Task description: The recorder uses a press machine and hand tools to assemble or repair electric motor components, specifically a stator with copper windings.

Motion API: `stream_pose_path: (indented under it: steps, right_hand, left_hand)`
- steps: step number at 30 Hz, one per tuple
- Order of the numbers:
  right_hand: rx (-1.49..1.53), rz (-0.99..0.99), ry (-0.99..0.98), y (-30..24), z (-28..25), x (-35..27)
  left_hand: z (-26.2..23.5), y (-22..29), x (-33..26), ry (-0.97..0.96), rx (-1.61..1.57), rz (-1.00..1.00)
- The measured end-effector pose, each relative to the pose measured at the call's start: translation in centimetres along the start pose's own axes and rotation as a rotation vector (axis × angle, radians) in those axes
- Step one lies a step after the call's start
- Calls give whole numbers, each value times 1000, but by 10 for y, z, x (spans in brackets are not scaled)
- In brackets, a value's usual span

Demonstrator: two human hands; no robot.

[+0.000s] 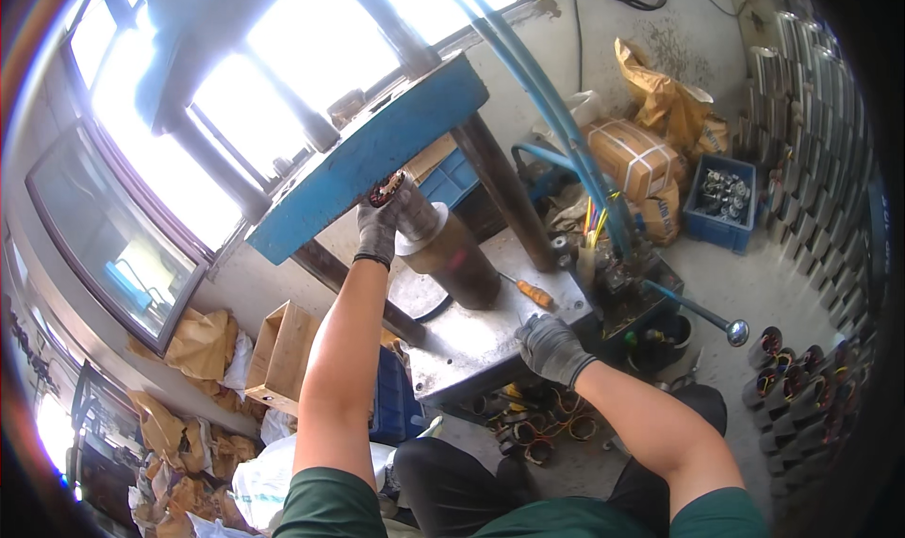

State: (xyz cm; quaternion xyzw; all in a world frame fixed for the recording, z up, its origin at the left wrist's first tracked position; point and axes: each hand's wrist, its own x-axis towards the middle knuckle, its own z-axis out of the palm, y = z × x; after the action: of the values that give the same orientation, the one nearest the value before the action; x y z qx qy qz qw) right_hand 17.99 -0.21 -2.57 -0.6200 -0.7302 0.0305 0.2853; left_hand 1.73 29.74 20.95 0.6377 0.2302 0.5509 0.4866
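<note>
My left hand (377,232), in a grey glove, is closed on the side of a motor stator (415,214), a metal cylinder with copper windings showing at its upper end. The stator sits on a light metal collar on top of a thick dark steel cylinder (459,260), under the blue press plate (377,151). My right hand (554,347), gloved too, is at the near right edge of the steel press table (443,349). Its fingers are curled in; whatever they hold is too small to name. Beyond it, a screwdriver with an orange handle (534,294) lies on the table.
Steel columns (504,194) stand around the work. At the right are a lever with a round knob (737,331), a blue crate of metal parts (721,203) and stacked cylinders (801,378). A wooden box (283,354) and paper sacks (203,340) lie left.
</note>
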Motion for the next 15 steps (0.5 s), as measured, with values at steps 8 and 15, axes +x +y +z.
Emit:
stream_pose_path:
  steps: [8,15]
  right_hand:
    - [-264,-30,-52,8,23,3]
    - [-246,-16,-32,6,23,4]
  left_hand:
    - [22,28,-24,151,389,21]
    - [6,31,-17,27,419,21]
